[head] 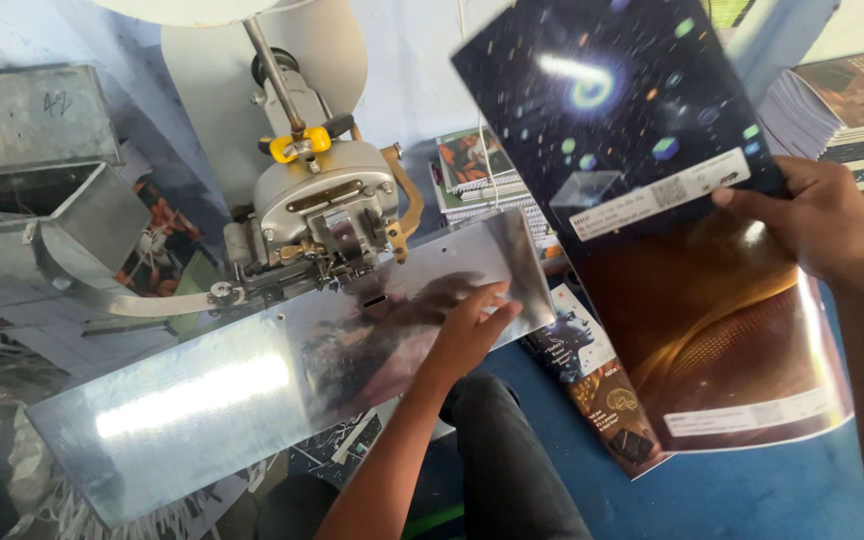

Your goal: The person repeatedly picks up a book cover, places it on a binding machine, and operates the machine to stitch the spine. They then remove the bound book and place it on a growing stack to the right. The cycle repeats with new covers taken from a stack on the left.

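Dark trousers [512,460] are seen lowest in the view, between the two forearms. Above them, the left hand [467,330] is laid flat, fingers loosely spread and holding nothing, on the shiny angled sheet-metal table [192,400] of a grey stitching machine [322,220]. A large glossy open booklet cover [672,220] is held up at its right edge by the right hand [822,215], the thumb pressed on the front and the fingers hidden behind. Its upper half is printed dark blue with bright specks and a glowing ring, its lower half brown-orange with curved bands; a white label strip crosses each half, and the lower edge is curled. Beneath it, a smaller dark booklet [602,390] lies on the blue surface [752,490]. Stacked booklets [852,110] are seen at upper right.
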